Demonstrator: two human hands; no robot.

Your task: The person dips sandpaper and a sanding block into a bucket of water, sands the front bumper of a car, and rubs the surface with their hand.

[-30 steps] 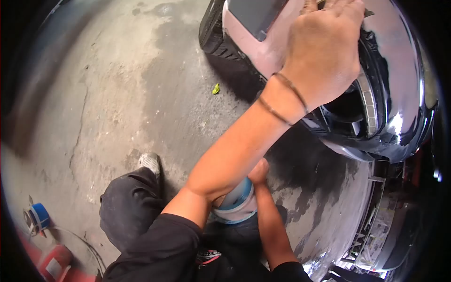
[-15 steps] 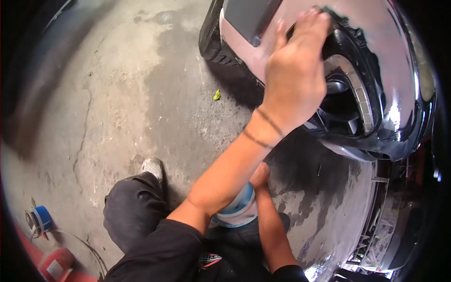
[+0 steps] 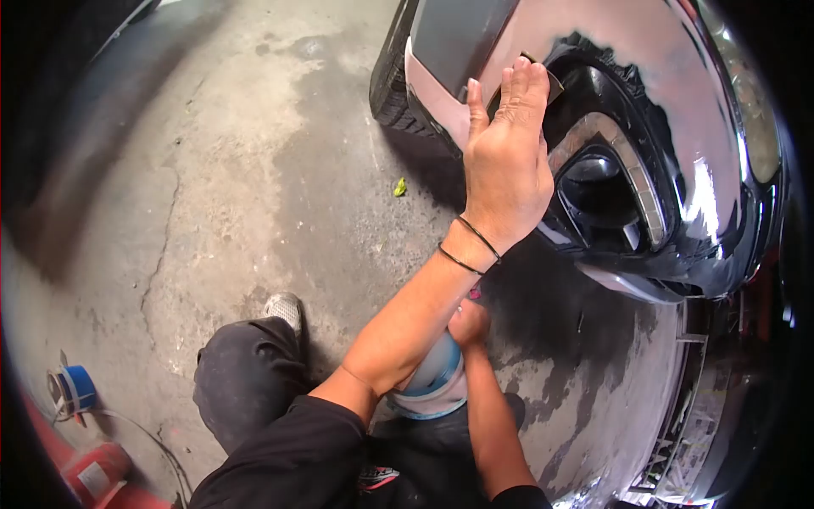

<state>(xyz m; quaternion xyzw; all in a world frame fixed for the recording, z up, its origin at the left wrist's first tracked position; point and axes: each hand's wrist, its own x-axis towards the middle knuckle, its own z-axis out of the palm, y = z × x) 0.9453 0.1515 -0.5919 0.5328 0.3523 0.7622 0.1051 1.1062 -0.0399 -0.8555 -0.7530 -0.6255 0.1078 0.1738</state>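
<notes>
My left hand [image 3: 509,165] reaches up to the car bumper [image 3: 585,34], back of the hand toward me. Its fingers are extended, one spread apart from the rest, over a dark sheet of sandpaper [image 3: 555,87] whose corner shows past the fingertips. Sanded pinkish-grey patches and black areas mark the bumper. Below the left forearm, my right hand [image 3: 471,325] is curled closed beside a rounded blue and pale object [image 3: 437,382] between my legs. What that hand holds is mostly hidden; a small pink spot [image 3: 475,293] shows at its top.
The fog lamp recess [image 3: 598,187] is beside my left hand, with a tyre [image 3: 394,97] to its left. A blue-banded roll [image 3: 78,388], a cable and a red object [image 3: 97,471] lie at lower left. A small green leaf [image 3: 399,187] lies on the concrete floor.
My left hand has slid down and slightly left along the bumper, and the sandpaper's corner shows more clearly. The right hand stays in nearly the same place, and the pink spot now shows.
</notes>
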